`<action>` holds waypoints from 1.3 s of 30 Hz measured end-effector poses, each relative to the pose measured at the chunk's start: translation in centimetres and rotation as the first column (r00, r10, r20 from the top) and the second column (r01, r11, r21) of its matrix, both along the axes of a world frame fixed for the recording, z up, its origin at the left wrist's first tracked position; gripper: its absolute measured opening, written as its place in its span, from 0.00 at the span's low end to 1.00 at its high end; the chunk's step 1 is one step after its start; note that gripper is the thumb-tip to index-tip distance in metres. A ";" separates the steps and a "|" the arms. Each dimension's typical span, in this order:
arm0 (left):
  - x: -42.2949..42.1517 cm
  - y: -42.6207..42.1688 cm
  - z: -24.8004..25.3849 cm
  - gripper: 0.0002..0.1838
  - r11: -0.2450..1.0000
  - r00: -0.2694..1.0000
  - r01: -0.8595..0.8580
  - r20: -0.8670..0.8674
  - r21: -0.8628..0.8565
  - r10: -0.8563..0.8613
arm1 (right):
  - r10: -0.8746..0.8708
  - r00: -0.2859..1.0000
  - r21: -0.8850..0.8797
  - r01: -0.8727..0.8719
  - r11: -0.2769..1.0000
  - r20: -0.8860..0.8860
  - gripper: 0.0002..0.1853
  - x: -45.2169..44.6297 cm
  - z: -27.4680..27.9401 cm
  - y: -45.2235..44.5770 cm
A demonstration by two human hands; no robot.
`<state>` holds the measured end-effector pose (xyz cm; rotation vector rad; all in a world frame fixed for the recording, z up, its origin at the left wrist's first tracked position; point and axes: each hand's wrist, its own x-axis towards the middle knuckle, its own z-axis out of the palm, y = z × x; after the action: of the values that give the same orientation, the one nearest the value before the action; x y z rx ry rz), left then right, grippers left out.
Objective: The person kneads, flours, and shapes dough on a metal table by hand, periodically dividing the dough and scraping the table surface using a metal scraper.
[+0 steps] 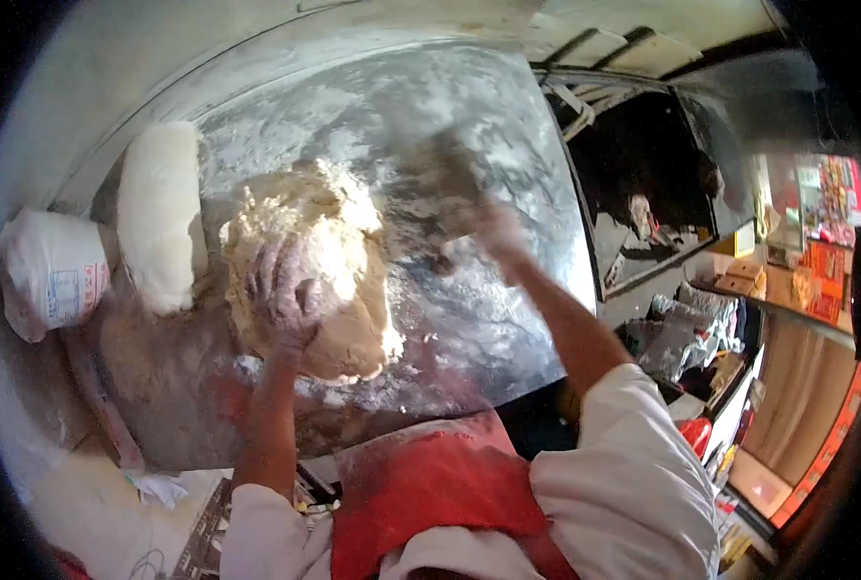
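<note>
A large, rough-surfaced mound of dough (pixel 348 275) lies on the floured metal worktop (pixel 488 87). My left hand (pixel 280 290), coated in flour, rests on top of the dough with its fingers spread. To the right of the mound, my right hand (pixel 501 234) is smeared by motion. It seems closed around a dark, flat, blurred tool that looks like a dough scraper (pixel 450 169); its exact outline cannot be made out. Loose flour and small dough crumbs lie around the mound.
Left of the dough stands a long white bulging sack or roll (pixel 160 217), beside a white plastic bag (pixel 55 275) with printed labels. A dark open compartment (pixel 653 145) borders the worktop's right edge. Shelves with boxes (pixel 740 275) stand farther right.
</note>
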<state>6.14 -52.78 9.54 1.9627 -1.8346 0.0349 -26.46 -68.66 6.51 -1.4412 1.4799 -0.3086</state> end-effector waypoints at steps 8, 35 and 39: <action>-0.7 0.7 0.4 0.29 1.000 0.994 0.024 -0.103 -0.001 -0.024 | -0.247 0.950 0.112 0.271 0.956 -0.193 0.24 -5.8 2.5 5.1; 0.6 1.8 -2.7 0.30 0.985 0.967 0.133 -0.205 -0.113 -0.154 | -0.133 0.954 0.108 0.167 0.980 -0.270 0.25 -3.7 3.2 23.1; 0.0 1.9 -1.5 0.30 0.993 0.996 0.082 -0.026 -0.087 -0.085 | -0.483 0.819 -0.057 0.491 0.869 -0.308 0.22 -9.6 1.7 24.8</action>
<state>6.09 -50.90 7.99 1.8174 -1.8623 0.0570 -36.09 -43.89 8.25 -1.1009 2.1110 -0.3822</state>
